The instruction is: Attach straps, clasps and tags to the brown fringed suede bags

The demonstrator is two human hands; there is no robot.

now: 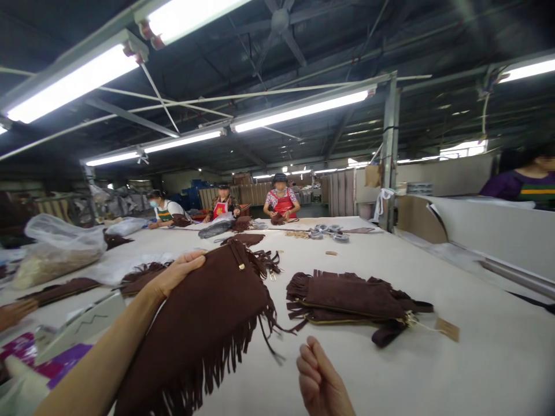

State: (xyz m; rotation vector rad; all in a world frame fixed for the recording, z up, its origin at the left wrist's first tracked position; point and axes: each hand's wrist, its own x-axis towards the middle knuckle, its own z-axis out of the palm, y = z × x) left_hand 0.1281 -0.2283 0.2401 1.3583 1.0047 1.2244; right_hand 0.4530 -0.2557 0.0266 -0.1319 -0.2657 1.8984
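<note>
My left hand [181,271] grips the upper edge of a dark brown fringed bag [208,312], holding it tilted above the table with its long fringe hanging down. A short strap with a small gold-coloured metal piece lies near the bag's top corner. Low in the view, my right hand [319,378] is closed, the fingers curled in; whatever is inside them, if anything, is hidden. Just beyond it lies a stack of similar fringed bags [351,294] with gold zips. A tan tag [447,329] hangs on a string from the stack's right end.
The white table [433,271] carries grey tape rolls [329,232], a small gold piece [332,253], and a clear plastic bag [60,248] at left. Several people work at the far side. Another person's hand [17,314] is at the left edge. A metal post [389,156] stands at right.
</note>
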